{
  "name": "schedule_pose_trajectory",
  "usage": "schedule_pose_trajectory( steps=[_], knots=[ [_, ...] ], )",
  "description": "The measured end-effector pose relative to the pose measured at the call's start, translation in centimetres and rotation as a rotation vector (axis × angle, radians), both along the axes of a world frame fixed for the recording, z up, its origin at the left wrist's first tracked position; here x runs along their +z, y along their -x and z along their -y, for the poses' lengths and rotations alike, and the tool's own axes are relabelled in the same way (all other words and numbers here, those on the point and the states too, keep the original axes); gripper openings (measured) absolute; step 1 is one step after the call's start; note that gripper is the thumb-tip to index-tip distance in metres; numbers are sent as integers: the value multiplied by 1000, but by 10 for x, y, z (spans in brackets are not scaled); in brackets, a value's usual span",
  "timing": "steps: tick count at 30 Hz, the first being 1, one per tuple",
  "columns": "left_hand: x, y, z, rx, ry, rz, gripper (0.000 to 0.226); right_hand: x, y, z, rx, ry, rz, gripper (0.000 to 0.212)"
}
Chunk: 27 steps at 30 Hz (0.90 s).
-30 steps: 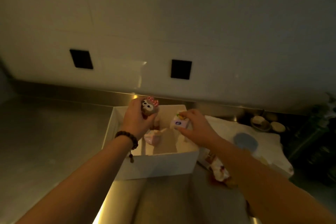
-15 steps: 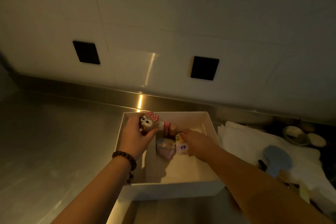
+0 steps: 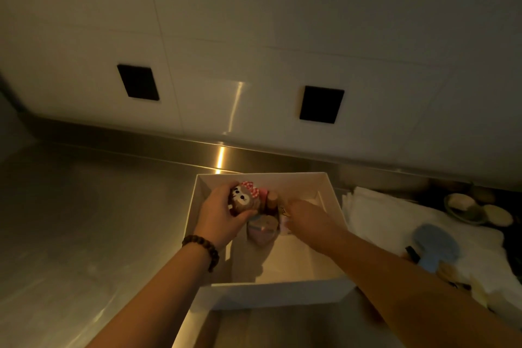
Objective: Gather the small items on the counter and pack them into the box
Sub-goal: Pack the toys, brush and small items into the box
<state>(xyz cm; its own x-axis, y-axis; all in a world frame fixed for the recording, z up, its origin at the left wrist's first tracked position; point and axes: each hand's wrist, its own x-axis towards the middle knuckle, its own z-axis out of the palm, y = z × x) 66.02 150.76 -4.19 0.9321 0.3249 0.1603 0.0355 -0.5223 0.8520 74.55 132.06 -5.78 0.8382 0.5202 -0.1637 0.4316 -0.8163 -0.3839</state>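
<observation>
Steel surface (image 3: 84, 220): our right grip (image 3: 306, 220) has lowered its small packet (image 3: 285, 216) into the box (image 3: 333, 200), fingers hidden, beside our left grip (image 3: 219, 216) clamped on the toy (image 3: 244, 199).

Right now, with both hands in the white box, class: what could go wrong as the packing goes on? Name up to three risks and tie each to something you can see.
1. The left hand grips the bear toy above packed items; setting it down may topple the small cylinder.
2. The right hand works low among the items, next to the pink heart-shaped item, and might knock it.
3. The dim light could hide leftover items on the white cloth.
</observation>
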Motion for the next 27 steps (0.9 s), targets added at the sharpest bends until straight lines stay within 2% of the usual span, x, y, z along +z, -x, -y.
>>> schedule_pose_trajectory(
  steps=[3,6,8,12,15,18,21,23,27],
  knots=[
    [4,1,5,-44,-47,20,64,34,16,-9,-115,-451,-99,27],
    [11,4,12,-117,-105,61,61,57,30,-18,-139,-659,-339,46],
    [15,7,16,-170,-141,103,57,60,37,-21,-118,-710,-418,48],
    [23,13,12,-220,-187,116,61,62,39,-24,-198,-791,-423,43],
    [25,19,-1,-166,-263,92,70,66,28,-13,-214,-724,-318,31],
    [27,22,-19,-74,-412,83,72,62,6,7,-306,-656,-300,28],
    [27,20,-36,18,-519,-23,76,43,-3,15,-476,-753,-448,23],
    [22,19,-41,38,-533,-127,85,29,1,11,-579,-852,-561,28],
    [9,20,-38,-1,-470,-249,102,15,7,4,-677,-915,-554,40]
  ],
)
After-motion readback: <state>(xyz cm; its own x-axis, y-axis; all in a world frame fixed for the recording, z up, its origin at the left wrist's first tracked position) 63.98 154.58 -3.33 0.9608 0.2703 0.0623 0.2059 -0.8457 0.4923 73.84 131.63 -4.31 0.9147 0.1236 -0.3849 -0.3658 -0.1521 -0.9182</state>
